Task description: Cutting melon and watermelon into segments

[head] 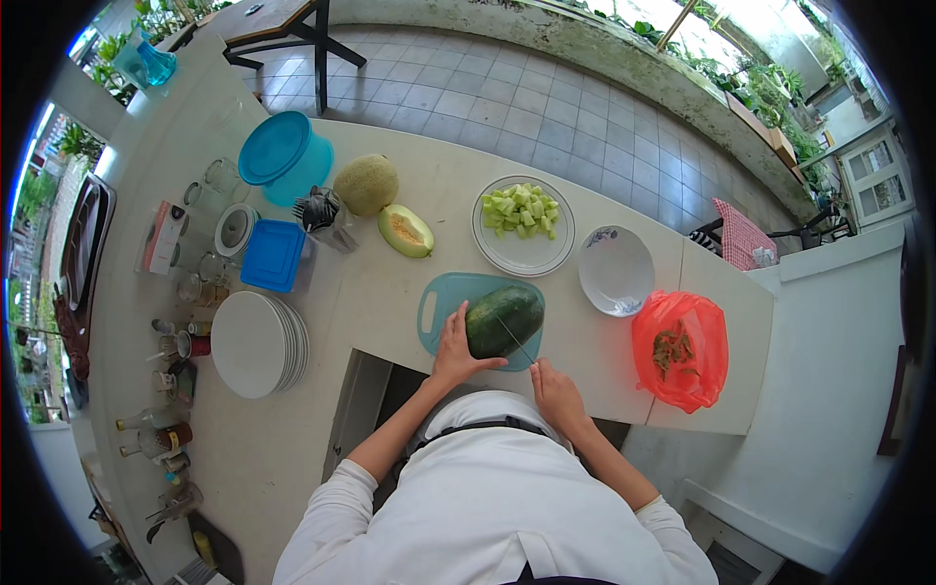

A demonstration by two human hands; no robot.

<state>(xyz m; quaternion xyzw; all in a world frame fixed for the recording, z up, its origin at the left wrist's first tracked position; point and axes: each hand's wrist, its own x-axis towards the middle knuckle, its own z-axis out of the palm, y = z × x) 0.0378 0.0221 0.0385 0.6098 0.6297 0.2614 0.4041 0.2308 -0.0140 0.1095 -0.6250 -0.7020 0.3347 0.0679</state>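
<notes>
A whole dark green watermelon (505, 319) lies on a teal plastic cutting board (430, 316). My left hand (462, 344) is spread against its left and near side, thumb along the near edge. In my right hand (554, 391) is the handle of a knife (518, 342), whose thin blade rests across the top of the watermelon at a slant. Whether the blade has entered the rind cannot be told. Beyond the board stands a white plate (491, 254) of pale green melon cubes (521, 210). A patterned white bowl (616, 270) is to its right.
A red plastic bag (680, 351) holding peelings sits at the right. Left of the board are a netted melon (367, 184), a cut melon half (406, 231), a cutlery holder (325, 216), blue lidded containers (273, 254) and stacked white plates (252, 345). Glass jars and bottles line the left edge.
</notes>
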